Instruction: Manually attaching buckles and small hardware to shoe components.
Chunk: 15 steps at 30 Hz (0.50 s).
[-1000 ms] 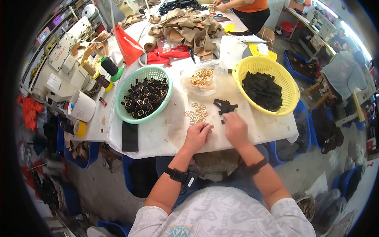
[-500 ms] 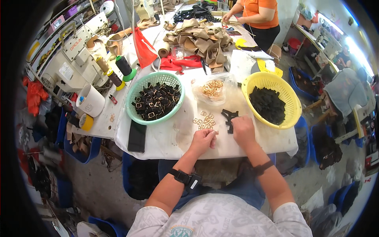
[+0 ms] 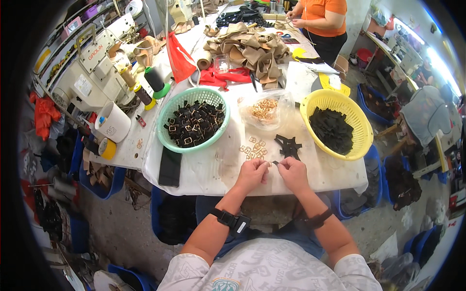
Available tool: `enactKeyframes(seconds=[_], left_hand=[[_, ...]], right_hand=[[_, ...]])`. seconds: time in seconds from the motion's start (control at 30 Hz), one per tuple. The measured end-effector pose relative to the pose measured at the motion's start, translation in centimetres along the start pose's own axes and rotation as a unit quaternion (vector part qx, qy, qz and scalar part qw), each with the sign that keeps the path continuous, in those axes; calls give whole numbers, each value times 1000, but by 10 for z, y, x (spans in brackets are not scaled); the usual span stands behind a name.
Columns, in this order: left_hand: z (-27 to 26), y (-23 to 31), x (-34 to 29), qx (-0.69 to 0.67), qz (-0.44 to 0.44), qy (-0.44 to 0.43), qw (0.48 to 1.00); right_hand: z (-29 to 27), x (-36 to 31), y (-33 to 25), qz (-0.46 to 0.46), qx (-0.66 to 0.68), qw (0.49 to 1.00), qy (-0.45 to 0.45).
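Note:
My left hand is closed, pinching a small gold buckle near the table's front edge. Close beside it, my right hand grips a short black strip, its end pointing at the buckle. Whether strip and buckle touch is too small to tell. Loose gold buckles lie just beyond my left hand, and a few black strips lie beyond my right. A green basket at the left holds black strips fitted with gold buckles. The yellow basket at the right holds plain black strips.
A clear plastic bag of gold buckles stands between the baskets. A black phone lies by the green basket. Farther back are a heap of tan pieces, thread spools and a sewing machine. A person in orange works across the table.
My right hand has come from the black strips toward my left hand, bringing one strip. My left hand still holds the buckle. The other person's hands have lifted slightly and shifted.

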<state>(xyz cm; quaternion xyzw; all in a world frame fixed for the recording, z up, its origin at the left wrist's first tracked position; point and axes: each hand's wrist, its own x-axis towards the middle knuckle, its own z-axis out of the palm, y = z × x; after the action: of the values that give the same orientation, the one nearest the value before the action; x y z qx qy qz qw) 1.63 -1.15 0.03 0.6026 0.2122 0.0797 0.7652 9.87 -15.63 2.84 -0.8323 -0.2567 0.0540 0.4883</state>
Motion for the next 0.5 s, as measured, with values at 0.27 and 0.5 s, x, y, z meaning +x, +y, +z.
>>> enactKeyframes(seconds=[0.27,0.5], left_hand=[[10,-5,-8,92,77,48,992],[9,-12,-8,128,132,45,982]], right_hand=[[7,0,-3,10,-57,998,-28],[8,3,-5,2,-81,995,-53]])
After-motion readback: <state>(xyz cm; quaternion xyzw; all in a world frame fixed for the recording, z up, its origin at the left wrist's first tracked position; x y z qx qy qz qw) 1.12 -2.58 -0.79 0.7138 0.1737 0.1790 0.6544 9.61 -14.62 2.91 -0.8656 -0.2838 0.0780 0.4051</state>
